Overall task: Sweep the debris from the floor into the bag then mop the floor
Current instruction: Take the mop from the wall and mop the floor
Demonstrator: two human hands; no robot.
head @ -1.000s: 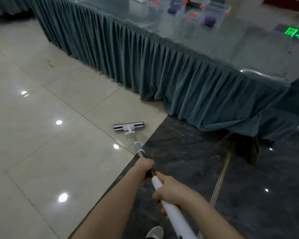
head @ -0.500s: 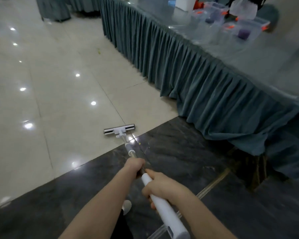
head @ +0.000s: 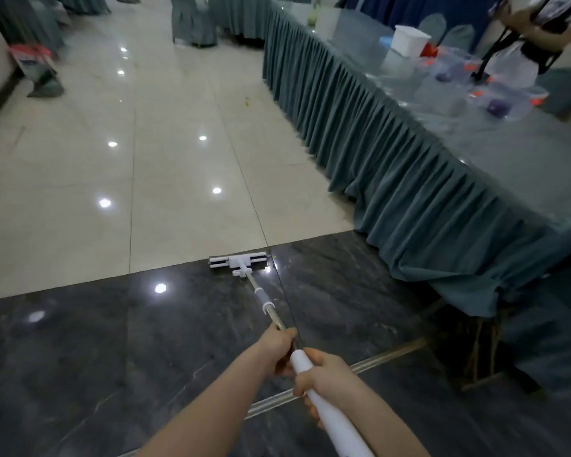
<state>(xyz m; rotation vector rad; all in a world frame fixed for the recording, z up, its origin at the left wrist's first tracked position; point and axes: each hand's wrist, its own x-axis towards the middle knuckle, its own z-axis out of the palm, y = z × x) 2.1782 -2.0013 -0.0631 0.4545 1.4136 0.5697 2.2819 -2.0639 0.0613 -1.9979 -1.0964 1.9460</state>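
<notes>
There is only the one view, a wide-angle camera worn on the person's head, looking forward and down along both forearms. The left hand (head: 279,346) and right hand (head: 323,374) sit close under the lens at the bottom edge; the mop (head: 238,261) lies farther out on the floor (head: 178,166). A draped table (head: 409,179) runs off to the right, its lines bowed by the lens
</notes>
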